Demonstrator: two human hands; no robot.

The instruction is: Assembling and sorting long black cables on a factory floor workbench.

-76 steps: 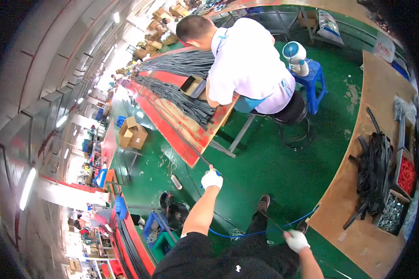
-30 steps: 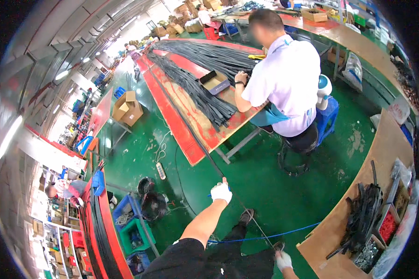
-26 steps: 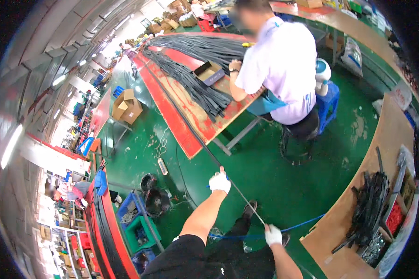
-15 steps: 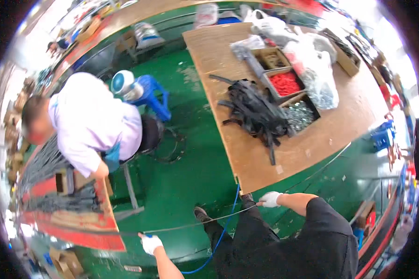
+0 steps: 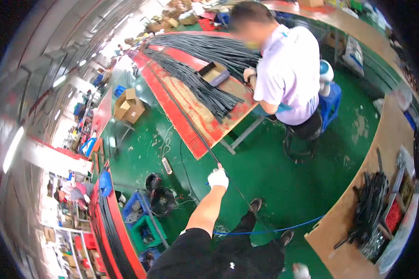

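Note:
My left hand (image 5: 218,178), in a white glove, is closed at the near end of a long black strip (image 5: 191,122). The strip runs from my fingers up along the left side of the red-topped table (image 5: 199,149). A thin line leads from that hand down toward my legs, too faint to follow fully. My right hand (image 5: 301,270), also white-gloved, shows only in part at the bottom edge, blurred, with its fingers hidden. Many more black strips (image 5: 198,90) lie bundled on the table beside an open cardboard box (image 5: 214,73).
A person in a light shirt (image 5: 288,69) sits at the table's right side. A wooden table (image 5: 333,237) with black straps (image 5: 370,197) stands at the right. A blue hose (image 5: 274,230) crosses the green floor. Black baskets (image 5: 162,201) and a green crate (image 5: 146,232) stand at lower left.
My view has swung left toward the red-topped table and the seated person. My left hand stays at the strip's end. My right hand has shifted to the lower edge of the view.

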